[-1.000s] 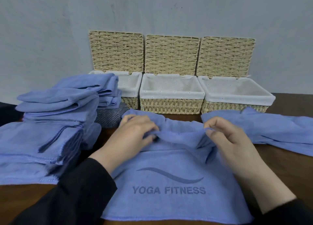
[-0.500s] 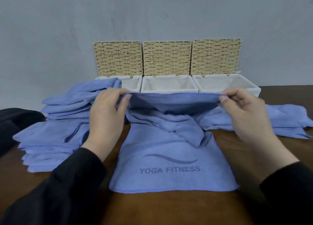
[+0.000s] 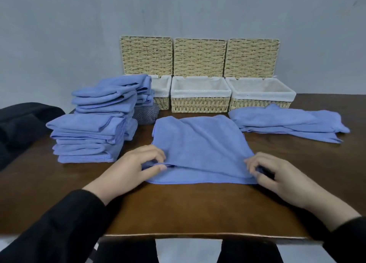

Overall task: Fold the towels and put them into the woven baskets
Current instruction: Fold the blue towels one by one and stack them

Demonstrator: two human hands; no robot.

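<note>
Blue microfibre towel point(image 3: 200, 147) lies folded over on the dark brown wooden table point(image 3: 178, 209), centre, upper layer doubled toward the near side and stopping just short of the lower layer's near hem, so a thin strip of lower layer shows along the near edge. Surface has slack wrinkles, far edge roughly straight, near-left and near-right corners bunched. Left hand point(image 3: 136, 168) pinches the near-left corner, thumb under the top layer, fingers curled over it. Right hand point(image 3: 277, 175) grasps the near-right corner, fingers curled around the cloth; exact thumb placement hard to tell. Both arms in black sleeves point(image 3: 59, 229). Bare table between towel hem and the table's near edge, wide band of open room there. Left of the towel, close beside but apart, tall stack of folded blue towels point(image 3: 93, 128), two uneven piles, far pile partly covering the leftmost basket; a grey knitted bundle point(image 3: 146, 114) sits just behind the stack's right side. Right and far, a loose heap of unfolded blue towels point(image 3: 285, 124), near the folded towel's far-right corner, narrow gap between them. Along the far table edge, three woven straw baskets with white cloth liners: left basket point(image 3: 161, 96), middle basket point(image 3: 200, 102), right basket point(image 3: 259, 100), touching side by side, lids upright against the grey wall point(image 3: 79, 34); middle and right interiors show only liner. Black fabric point(image 3: 23, 124) at the far left, off the table edge.
</note>
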